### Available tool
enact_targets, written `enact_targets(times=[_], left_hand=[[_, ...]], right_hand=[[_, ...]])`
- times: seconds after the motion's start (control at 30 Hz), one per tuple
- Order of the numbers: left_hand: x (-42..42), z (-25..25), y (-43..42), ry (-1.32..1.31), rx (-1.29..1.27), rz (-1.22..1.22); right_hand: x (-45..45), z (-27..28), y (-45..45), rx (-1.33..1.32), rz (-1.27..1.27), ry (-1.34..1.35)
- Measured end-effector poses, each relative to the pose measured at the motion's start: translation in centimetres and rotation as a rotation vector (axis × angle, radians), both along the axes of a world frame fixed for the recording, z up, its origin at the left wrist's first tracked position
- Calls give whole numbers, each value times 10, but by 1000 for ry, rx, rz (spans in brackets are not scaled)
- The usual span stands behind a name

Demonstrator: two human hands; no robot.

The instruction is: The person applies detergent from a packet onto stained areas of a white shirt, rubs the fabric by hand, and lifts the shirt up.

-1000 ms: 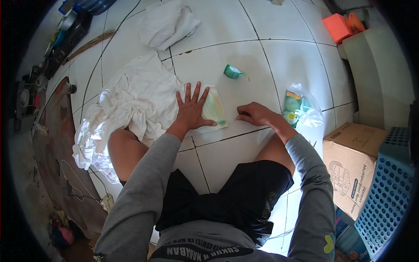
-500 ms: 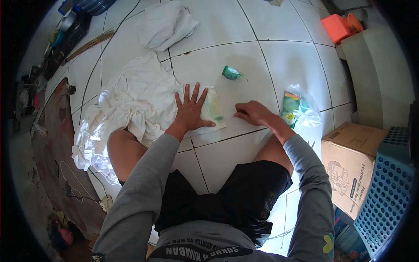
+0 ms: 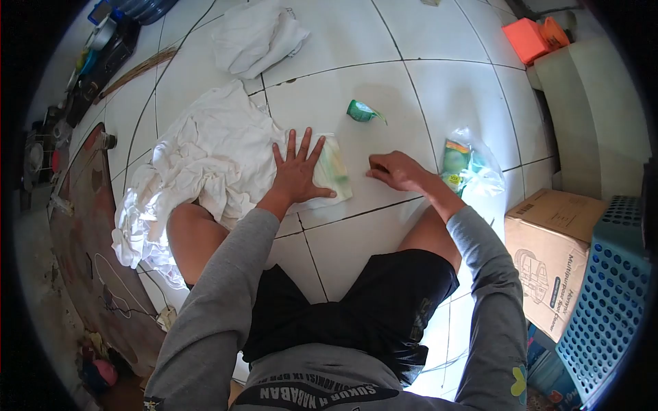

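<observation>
My left hand [image 3: 299, 171] lies flat with fingers spread, pressing on the end of a crumpled white cloth garment [image 3: 233, 130] on the floor. Just beyond my left thumb, the cloth's end shows a yellow-green patch [image 3: 337, 168]. To the right of it, my right hand [image 3: 397, 171] is held closed over the tiles, thumb against curled fingers. Whatever it may pinch is too small to make out. A small green packet [image 3: 362, 111] rests on the floor ahead, between and beyond my hands. Right of my right hand sits a clear plastic bag [image 3: 483, 175] with green packets [image 3: 455, 159] inside.
Another white cloth [image 3: 255, 38] lies bunched farther off. On the right stand a cardboard box [image 3: 548, 246], a teal perforated basket [image 3: 603, 294] and an orange object [image 3: 525, 42]. A dark cable runs across the tiled floor [image 3: 336, 85] at left, near a brown board [image 3: 92, 226].
The whole view has shifted very slightly. My right hand has moved a little forward, still closed; my left hand stays flat on the cloth.
</observation>
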State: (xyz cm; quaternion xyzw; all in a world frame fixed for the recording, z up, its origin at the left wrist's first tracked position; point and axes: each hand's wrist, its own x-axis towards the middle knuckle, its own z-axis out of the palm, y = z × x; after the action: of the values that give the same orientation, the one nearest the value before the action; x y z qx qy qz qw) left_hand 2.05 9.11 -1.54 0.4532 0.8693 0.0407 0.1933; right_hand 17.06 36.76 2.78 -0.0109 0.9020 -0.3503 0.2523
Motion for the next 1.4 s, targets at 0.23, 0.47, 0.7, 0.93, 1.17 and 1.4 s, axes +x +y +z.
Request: enact_targets(times=[0.23, 0.47, 0.7, 0.93, 1.17, 1.4], left_hand=[[-2, -1, -4, 0, -21, 2], [-2, -1, -2, 1, -9, 4], [-2, 1, -2, -10, -22, -5], [-2, 3, -1, -4, -9, 11], [-1, 1, -1, 14, 11, 9], [-3, 2, -1, 14, 19, 19]], right_hand=[[-11, -11, -3, -6, -12, 21], [-16, -12, -2, -14, 23, -18], [-26, -18, -3, 53, -229, 152], [-25, -18, -9, 45, -253, 174], [-34, -20, -27, 127, -220, 291], [-31, -24, -23, 115, -263, 297]])
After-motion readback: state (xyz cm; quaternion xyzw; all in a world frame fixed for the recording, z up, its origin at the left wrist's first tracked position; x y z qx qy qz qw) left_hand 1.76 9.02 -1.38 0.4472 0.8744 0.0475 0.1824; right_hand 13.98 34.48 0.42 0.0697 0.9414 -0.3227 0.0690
